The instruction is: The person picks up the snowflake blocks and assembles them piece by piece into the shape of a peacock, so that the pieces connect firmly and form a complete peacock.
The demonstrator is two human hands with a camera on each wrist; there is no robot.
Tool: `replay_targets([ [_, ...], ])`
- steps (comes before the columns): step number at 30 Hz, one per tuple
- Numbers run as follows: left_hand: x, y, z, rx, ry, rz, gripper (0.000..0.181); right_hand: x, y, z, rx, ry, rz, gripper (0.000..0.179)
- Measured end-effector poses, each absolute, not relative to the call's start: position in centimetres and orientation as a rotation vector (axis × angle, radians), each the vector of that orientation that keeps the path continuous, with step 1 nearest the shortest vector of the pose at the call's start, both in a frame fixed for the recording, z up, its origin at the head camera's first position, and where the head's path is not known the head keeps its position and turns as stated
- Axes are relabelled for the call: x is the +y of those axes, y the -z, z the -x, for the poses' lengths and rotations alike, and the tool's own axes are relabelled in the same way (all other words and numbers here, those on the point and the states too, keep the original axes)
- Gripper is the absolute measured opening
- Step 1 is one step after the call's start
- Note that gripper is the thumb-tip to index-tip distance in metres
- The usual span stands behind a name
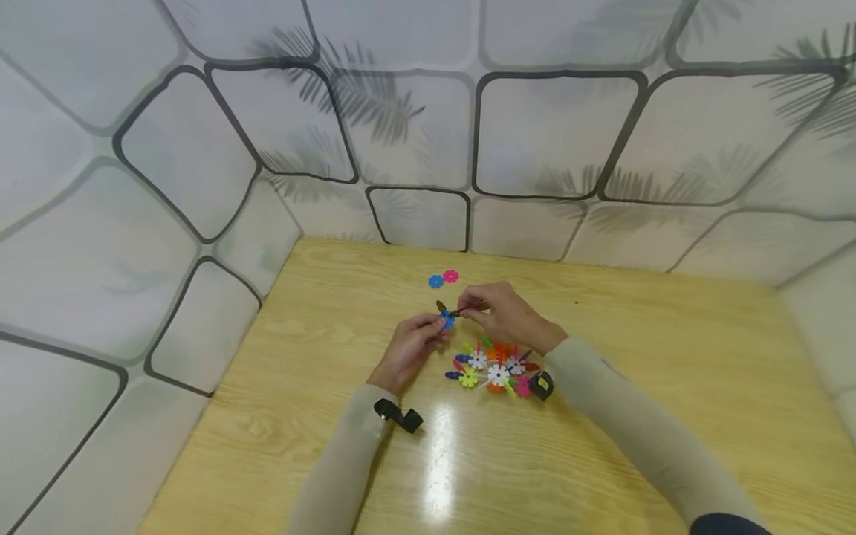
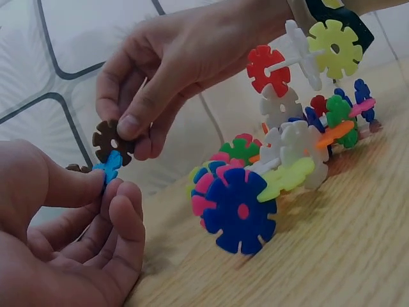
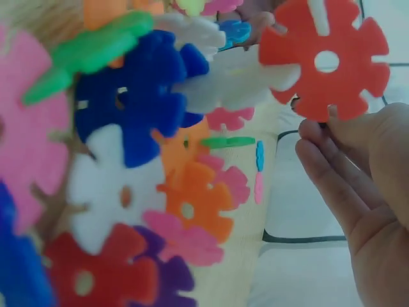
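My left hand (image 1: 416,343) pinches a light blue notched disc (image 2: 108,167) between thumb and fingers. A second brown disc (image 2: 78,167) shows just behind the left thumb, beside the blue one. Opposite it, my right hand (image 1: 503,308) pinches a brown notched disc (image 2: 114,142) by its edge. That brown disc's lower rim meets the blue disc. In the right wrist view, a red disc of the built model (image 1: 496,375) covers the right fingertips. The model, made of many coloured interlocked discs, stands on the table below the right forearm.
Beyond the hands, a loose blue disc (image 1: 436,281) and a pink disc (image 1: 451,276) lie on the wooden table (image 1: 301,327). Patterned walls (image 1: 414,148) rise at the back and left. Black wrist mounts (image 1: 400,416) sit on both sleeves, the right one close to the model.
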State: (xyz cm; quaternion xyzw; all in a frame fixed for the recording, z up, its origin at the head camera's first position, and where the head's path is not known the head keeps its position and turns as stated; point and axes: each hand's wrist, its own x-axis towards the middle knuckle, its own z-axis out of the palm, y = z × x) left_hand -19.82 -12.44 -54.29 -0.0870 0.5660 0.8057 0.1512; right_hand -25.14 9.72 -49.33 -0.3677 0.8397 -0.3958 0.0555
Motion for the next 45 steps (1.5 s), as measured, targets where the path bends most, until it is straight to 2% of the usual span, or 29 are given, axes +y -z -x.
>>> replay_targets([
  [4, -12.8, 54.6, 19.9, 1.585, -2.322, 0.227, 0.019, 9.4, 48.5, 26.5, 2.537, 1.115, 1.131, 0.006],
  [6, -13.0, 54.6, 20.0, 1.567, -2.333, 0.216, 0.017, 9.2, 48.0, 27.6, 2.547, 1.025, 1.099, 0.017],
  [10, -13.1, 54.6, 20.1, 1.557, -2.367, 0.202, 0.015, 8.6, 47.7, 29.8, 2.615, 0.656, 1.035, 0.049],
  [13, -13.0, 54.5, 20.1, 1.55, -2.374, 0.206, 0.016, 7.9, 48.0, 30.7, 2.641, 0.326, 1.019, 0.058],
  [16, -12.8, 54.6, 20.0, 1.535, -2.367, 0.23, 0.016, 7.4, 48.5, 30.8, 2.669, 0.167, 0.991, 0.048],
  [21, -12.7, 54.8, 20.0, 1.523, -2.395, 0.296, 0.018, 7.1, 48.6, 30.1, 2.784, 0.235, 0.889, 0.013],
  [27, -12.5, 54.8, 20.2, 1.506, -2.395, 0.267, 0.026, 8.5, 49.2, 29.7, 2.737, 0.553, 0.784, 0.013],
  [32, -12.4, 54.7, 20.3, 1.537, -2.384, 0.229, 0.022, 9.9, 50.0, 29.6, 2.639, 0.741, 0.734, 0.028],
  [39, -12.0, 54.8, 20.4, 1.55, -2.374, 0.277, 0.017, 11.0, 50.2, 29.4, 2.554, 0.793, 0.728, 0.021],
  [45, -11.6, 53.8, 20.5, 1.269, -2.516, 0.432, 0.015, 10.9, 49.3, 28.0, 2.595, 1.088, 0.75, 0.015],
])
